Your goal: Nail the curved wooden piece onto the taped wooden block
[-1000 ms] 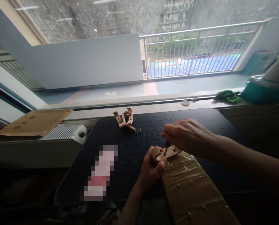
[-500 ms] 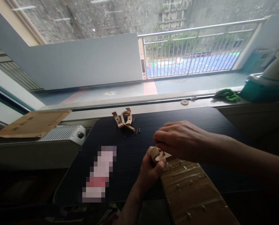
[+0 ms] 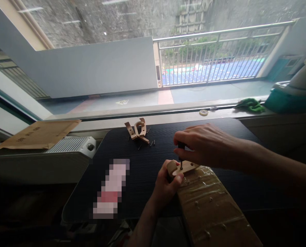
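A pale wooden hook (image 3: 187, 167) lies on the end of a brown, tape-wrapped cardboard box (image 3: 214, 206). My left hand (image 3: 165, 185) is closed round the hook's curled end, its thumb pressing near the box edge. Above, my right hand (image 3: 201, 142) grips the dark handle of a screwdriver (image 3: 181, 145). The screwdriver stands nearly upright, its shaft meeting the hook at one hole; whether a screw is under the tip is too small to tell. A second hole shows farther right on the hook. Small bits poke up through the box's tape.
On the dark table (image 3: 140, 178), several wooden hooks (image 3: 130, 129) lie with loose screws (image 3: 151, 143) at the back. A blurred pink item (image 3: 112, 188) is at left. A tape roll (image 3: 203, 112) and green cloth (image 3: 250, 105) sit on the windowsill. A brown envelope (image 3: 37, 133) covers the radiator.
My right hand has lifted slightly and shifted right, uncovering more of the screwdriver and the hook's second hole. My left hand keeps its hold; the whole view has shifted slightly.
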Available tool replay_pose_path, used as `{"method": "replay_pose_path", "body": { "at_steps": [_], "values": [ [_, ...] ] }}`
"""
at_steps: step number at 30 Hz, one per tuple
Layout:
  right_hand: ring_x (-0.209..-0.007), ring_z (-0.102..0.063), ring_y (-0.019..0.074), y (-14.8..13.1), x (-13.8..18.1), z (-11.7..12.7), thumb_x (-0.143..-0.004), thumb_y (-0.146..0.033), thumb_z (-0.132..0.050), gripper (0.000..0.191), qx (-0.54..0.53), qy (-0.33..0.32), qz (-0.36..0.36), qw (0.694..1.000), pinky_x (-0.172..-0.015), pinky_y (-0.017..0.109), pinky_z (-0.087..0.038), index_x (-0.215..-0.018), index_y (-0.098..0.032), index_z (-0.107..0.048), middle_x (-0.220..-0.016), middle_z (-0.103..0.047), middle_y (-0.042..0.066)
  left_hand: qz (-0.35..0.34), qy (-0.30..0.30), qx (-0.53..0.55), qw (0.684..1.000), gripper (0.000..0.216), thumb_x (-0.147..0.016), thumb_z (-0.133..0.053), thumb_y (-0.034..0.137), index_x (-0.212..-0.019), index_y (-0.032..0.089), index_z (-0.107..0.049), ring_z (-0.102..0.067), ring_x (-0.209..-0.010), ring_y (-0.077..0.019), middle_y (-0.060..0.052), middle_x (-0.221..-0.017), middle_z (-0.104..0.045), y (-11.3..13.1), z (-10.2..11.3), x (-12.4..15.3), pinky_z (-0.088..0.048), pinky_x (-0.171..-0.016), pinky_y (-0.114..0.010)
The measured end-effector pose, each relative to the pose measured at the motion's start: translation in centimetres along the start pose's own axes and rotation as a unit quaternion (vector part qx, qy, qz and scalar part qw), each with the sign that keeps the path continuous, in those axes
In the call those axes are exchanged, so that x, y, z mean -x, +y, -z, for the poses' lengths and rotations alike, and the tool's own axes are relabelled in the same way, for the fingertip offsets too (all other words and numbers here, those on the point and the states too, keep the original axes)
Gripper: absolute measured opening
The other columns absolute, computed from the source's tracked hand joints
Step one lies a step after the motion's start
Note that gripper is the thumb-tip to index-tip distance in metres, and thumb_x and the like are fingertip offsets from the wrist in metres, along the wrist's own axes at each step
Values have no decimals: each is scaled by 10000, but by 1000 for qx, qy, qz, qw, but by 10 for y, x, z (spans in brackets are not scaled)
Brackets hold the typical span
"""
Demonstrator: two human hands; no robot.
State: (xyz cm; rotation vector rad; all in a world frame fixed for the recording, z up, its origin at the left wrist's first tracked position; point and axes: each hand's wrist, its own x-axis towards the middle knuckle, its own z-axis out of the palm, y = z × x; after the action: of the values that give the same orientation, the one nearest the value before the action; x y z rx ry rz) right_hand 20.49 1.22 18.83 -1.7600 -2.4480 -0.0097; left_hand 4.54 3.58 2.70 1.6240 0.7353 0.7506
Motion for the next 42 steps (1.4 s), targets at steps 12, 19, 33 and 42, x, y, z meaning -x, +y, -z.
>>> {"method": "replay_pose_path", "body": {
  "at_steps": [12, 19, 33, 42],
  "values": [
    [-598, -469, 93, 22, 13, -18, -885, -398, -456, 230, -129, 24, -32, 991, -545, 241, -275, -857, -200, -568, -703, -595, -18, -18, -18, -7, 1000, 184, -767, -565, 220, -938, 181, -509, -461, -769, -135, -4, -860, -496, 3, 4, -1, -396, -704, -235],
    [-525, -433, 88, 18, 10, -27, -901, -359, -432, 218, -106, 117, -15, 987, -521, 246, -267, -817, -172, -505, -601, -528, -30, -17, -27, -4, 999, 172, -785, -549, 223, -947, 193, -499, -464, -797, -144, -13, -900, -496, -1, 4, -2, -397, -721, -242],
    [-569, -462, 102, 15, 5, -43, -903, -319, -404, 195, -108, 94, 9, 990, -542, 254, -267, -778, -180, -456, -623, -525, -27, -13, -34, 3, 999, 211, -789, -545, 240, -986, 180, -497, -483, -829, -169, -38, -916, -520, -5, 3, -1, -412, -780, -290],
    [-550, -393, 89, 12, 4, -40, -897, -300, -406, 191, -117, 81, 21, 990, -535, 255, -245, -757, -178, -449, -620, -492, -28, -14, -30, 2, 999, 248, -795, -542, 254, -1027, 185, -491, -506, -842, -181, -47, -938, -547, -7, 3, -1, -427, -768, -296]
  ]
}}
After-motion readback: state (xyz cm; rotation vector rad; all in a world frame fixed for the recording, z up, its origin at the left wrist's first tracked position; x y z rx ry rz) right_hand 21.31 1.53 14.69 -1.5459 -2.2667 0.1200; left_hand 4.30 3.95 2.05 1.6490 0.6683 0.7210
